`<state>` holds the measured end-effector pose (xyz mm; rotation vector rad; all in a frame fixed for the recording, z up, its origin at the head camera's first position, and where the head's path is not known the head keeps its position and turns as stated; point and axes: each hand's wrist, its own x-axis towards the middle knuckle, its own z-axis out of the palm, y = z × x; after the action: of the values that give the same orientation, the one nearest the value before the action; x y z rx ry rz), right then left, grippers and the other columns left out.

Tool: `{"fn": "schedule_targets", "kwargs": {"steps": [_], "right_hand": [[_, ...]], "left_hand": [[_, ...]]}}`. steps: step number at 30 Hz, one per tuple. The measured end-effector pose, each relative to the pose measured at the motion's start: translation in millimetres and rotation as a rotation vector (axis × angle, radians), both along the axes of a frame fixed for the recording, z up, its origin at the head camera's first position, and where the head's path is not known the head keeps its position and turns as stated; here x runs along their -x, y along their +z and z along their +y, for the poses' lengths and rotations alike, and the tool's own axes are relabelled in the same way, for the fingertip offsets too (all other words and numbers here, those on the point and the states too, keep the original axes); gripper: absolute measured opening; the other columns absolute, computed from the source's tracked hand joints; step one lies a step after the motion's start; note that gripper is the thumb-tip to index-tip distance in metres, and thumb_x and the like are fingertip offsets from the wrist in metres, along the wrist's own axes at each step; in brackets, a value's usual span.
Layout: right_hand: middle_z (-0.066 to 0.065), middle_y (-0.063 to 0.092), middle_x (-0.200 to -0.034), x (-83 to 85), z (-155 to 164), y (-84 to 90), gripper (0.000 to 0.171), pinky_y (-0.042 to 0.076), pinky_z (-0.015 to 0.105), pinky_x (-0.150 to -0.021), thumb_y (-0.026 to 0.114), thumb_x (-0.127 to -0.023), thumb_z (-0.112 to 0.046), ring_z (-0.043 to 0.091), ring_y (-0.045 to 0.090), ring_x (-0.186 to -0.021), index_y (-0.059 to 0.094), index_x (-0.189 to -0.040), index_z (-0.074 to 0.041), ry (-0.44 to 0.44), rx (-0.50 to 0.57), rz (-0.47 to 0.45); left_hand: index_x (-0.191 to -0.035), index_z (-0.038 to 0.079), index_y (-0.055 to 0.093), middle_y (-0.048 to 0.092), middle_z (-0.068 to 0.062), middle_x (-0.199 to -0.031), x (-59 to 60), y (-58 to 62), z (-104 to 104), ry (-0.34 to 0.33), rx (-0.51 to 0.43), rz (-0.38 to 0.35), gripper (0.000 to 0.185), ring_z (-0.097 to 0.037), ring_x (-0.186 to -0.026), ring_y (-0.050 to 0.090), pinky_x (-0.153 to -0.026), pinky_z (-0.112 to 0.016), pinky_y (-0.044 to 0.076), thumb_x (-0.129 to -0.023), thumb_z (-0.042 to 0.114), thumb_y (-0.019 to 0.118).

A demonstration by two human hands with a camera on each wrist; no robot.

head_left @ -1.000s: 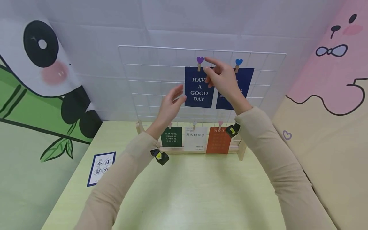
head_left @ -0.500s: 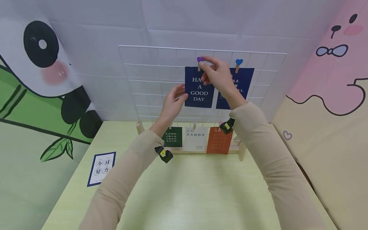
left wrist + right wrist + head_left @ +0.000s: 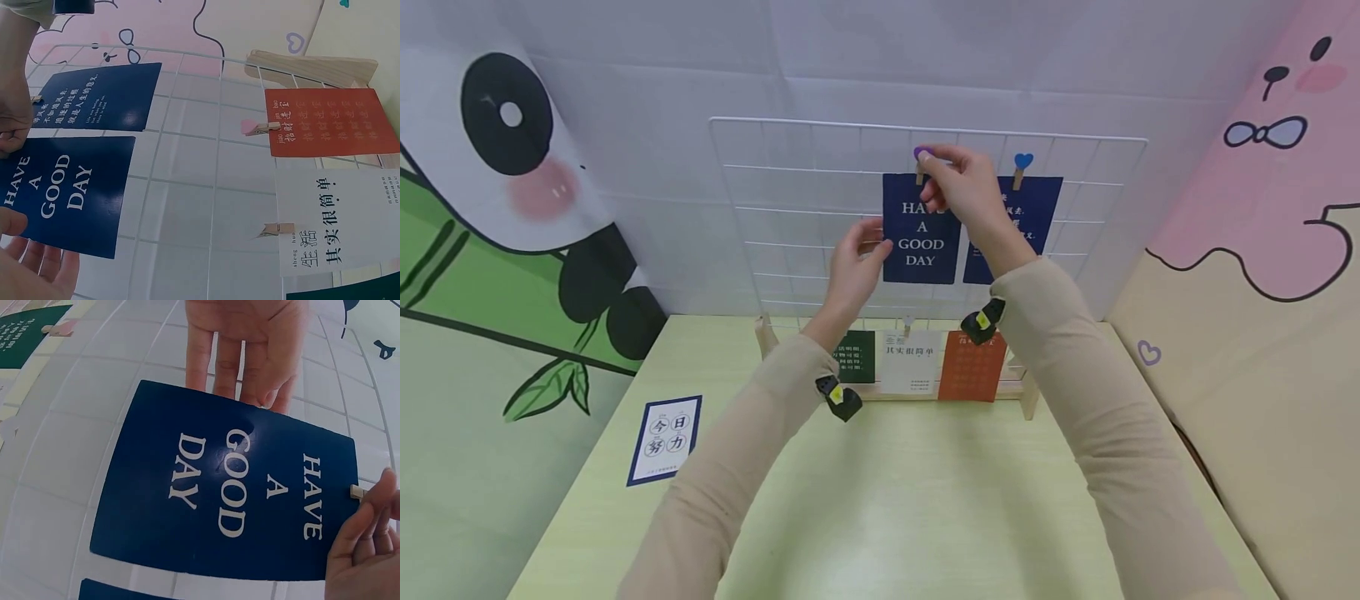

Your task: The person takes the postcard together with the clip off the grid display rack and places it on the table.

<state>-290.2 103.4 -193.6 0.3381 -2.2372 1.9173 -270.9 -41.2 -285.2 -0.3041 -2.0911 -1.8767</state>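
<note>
A dark blue card (image 3: 920,242) reading "HAVE A GOOD DAY" hangs on a white wire grid rack (image 3: 808,192). My left hand (image 3: 856,262) holds its left edge, the thumb (image 3: 12,222) in front and the other fingers reaching behind. At the card's top, my right hand (image 3: 968,187) pinches a wooden clothespin (image 3: 919,178) with a purple heart, which the fingertips partly cover. A second blue card (image 3: 1037,212) hangs to the right under a blue-heart clothespin (image 3: 1020,167); my right hand and wrist hide part of it.
Below hang a green card (image 3: 857,358), a white card (image 3: 908,367) and an orange card (image 3: 970,371), in front of the rack's wooden base (image 3: 1030,396). On the table (image 3: 910,492) at left lies a blue-bordered card (image 3: 662,442). Printed cloth hangs on both sides.
My right hand has moved left onto the purple-heart clothespin and pinches it. My left hand has moved right to the card's edge and holds it. The card has shifted very slightly.
</note>
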Motion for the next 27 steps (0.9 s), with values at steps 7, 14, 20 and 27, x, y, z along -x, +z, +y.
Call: {"fn": "schedule_targets", "kwargs": {"steps": [7,14,20,27], "right_hand": [[0.007,0.053,-0.065,0.4,-1.7,4.3,0.028,0.046,0.02,-0.053,0.054,-0.088,-0.019,0.012,0.048,-0.048,0.059,-0.114,-0.008,-0.014,0.036,-0.042],[0.007,0.053,-0.066,2.7,-1.8,5.3,0.026,0.046,0.02,-0.055,0.056,-0.087,-0.019,0.011,0.048,-0.048,0.061,-0.11,-0.007,-0.03,0.071,-0.079],[0.006,0.05,-0.063,1.9,-1.5,7.9,0.028,0.044,0.018,-0.051,0.057,-0.086,-0.021,0.012,0.045,-0.048,0.062,-0.11,-0.007,-0.034,0.078,-0.11],[0.003,0.046,-0.061,1.7,-2.8,8.9,0.027,0.038,0.017,-0.045,0.059,-0.086,-0.019,0.01,0.041,-0.048,0.063,-0.109,-0.008,-0.06,0.073,-0.123]], "left_hand": [[-0.111,0.003,0.054,0.055,-0.007,-0.101,2.4,0.5,2.6,0.037,0.037,0.0,0.024,-0.018,-0.092,0.05,-0.08,-0.025,0.042,-0.086,0.005,0.055],[-0.105,0.002,0.057,0.057,-0.007,-0.096,4.1,0.2,4.0,0.06,0.062,0.013,0.02,-0.017,-0.088,0.052,-0.077,-0.024,0.042,-0.085,0.005,0.058],[-0.102,0.002,0.058,0.058,-0.007,-0.092,5.9,0.2,4.2,0.065,0.081,0.005,0.018,-0.017,-0.085,0.052,-0.076,-0.023,0.043,-0.085,0.005,0.058],[-0.102,0.002,0.058,0.058,-0.006,-0.094,5.5,0.1,2.4,0.063,0.096,-0.006,0.017,-0.015,-0.086,0.051,-0.075,-0.023,0.044,-0.085,0.005,0.057]]}}
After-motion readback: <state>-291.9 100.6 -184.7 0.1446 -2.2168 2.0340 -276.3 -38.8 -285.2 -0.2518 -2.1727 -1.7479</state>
